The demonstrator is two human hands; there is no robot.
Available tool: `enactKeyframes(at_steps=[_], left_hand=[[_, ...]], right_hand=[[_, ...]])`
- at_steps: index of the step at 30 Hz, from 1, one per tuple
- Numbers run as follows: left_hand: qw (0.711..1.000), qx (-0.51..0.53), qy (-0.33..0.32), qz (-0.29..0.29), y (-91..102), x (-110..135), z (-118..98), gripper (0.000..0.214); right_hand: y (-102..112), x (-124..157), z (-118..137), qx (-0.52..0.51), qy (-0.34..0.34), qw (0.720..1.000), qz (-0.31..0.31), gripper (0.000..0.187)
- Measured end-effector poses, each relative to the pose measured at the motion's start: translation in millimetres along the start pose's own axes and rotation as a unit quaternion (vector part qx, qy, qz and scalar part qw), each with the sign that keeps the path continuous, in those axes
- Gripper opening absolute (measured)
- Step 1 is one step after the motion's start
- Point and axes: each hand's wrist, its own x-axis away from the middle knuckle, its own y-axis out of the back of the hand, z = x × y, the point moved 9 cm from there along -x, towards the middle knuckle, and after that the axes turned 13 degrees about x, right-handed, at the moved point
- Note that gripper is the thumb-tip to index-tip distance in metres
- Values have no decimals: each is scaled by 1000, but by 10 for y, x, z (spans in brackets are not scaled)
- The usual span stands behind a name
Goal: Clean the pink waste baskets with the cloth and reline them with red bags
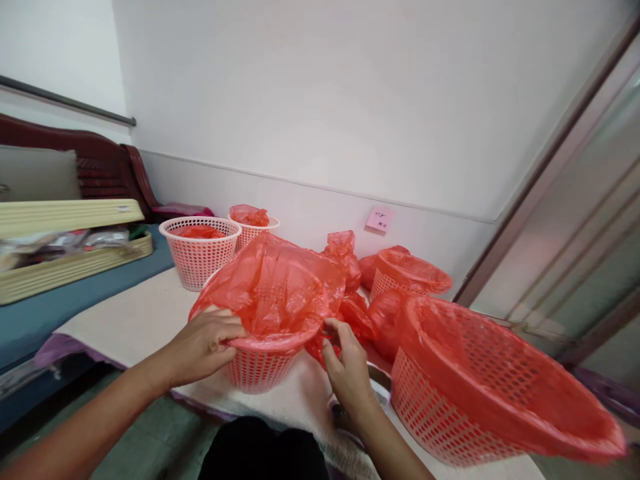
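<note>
A small pink perforated basket [257, 370] stands on the table in front of me, with a red plastic bag [275, 287] billowing out of its top. My left hand [207, 347] is closed on the bag's edge at the basket's left rim. My right hand [345, 367] pinches the bag's edge at the right rim. The bag is partly folded over the rim between my hands.
A large lined basket [480, 393] sits close at the right. Two lined baskets [200, 250] stand at the back left, another basket [407, 273] at the back right, with loose red bags [345, 257] between. A cream tray [65, 260] lies left. A pink note [379, 219] is stuck on the wall.
</note>
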Motion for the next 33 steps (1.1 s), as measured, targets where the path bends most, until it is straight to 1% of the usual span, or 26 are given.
enactKeyframes(at_steps=[1, 3, 5, 8, 10, 12, 14, 15, 16, 18, 20, 22, 24, 27, 29, 33], left_hand=[[1000, -1, 2, 2, -3, 17, -6, 11], [1000, -5, 5, 1, 1, 52, -13, 11], [1000, -7, 6, -1, 10, 80, -19, 12], [1000, -1, 6, -4, 21, 85, -21, 12], [1000, 8, 5, -9, 33, 61, -27, 13], [1000, 15, 4, -18, 53, 24, -33, 14], [1000, 18, 5, -24, 67, -15, -30, 16], [999, 19, 6, -25, 71, -30, -26, 16], [999, 20, 5, -25, 71, -42, -22, 17], [999, 21, 3, -26, 73, -50, -16, 18], [999, 18, 2, -29, 79, -44, -11, 21], [999, 13, 2, -33, 89, -31, -10, 26], [999, 18, -5, -40, 100, -17, -16, 31], [996, 37, -37, -66, 110, 23, -28, 36], [992, 37, -53, -112, 124, 74, -8, 44], [968, 13, -70, -239, 138, 243, 29, 62]], right_hand=[[-39, -29, -81, -44, -38, 998, 13, 28], [-122, -79, -213, -129, -102, 986, 27, 27], [-197, -113, -308, -186, -143, 972, 30, 29], [-258, -126, -404, -213, -171, 961, 36, 28], [-157, -127, -426, -175, -166, 970, 5, 25], [70, -135, -325, -94, -124, 986, -59, 21], [277, -150, -40, -7, -34, 994, -107, 18], [327, -159, 153, 25, 24, 993, -113, 17], [330, -168, 355, 48, 85, 990, -103, 18], [221, -177, 699, 75, 193, 977, -53, 20], [24, -179, 879, 91, 260, 961, 12, 20], [-191, -174, 894, 107, 289, 949, 70, 18], [-354, -151, 819, 117, 303, 940, 106, 20], [-446, -101, 702, 125, 315, 934, 114, 24], [-442, -71, 668, 132, 323, 931, 104, 27], [-431, -35, 652, 147, 333, 927, 90, 29]])
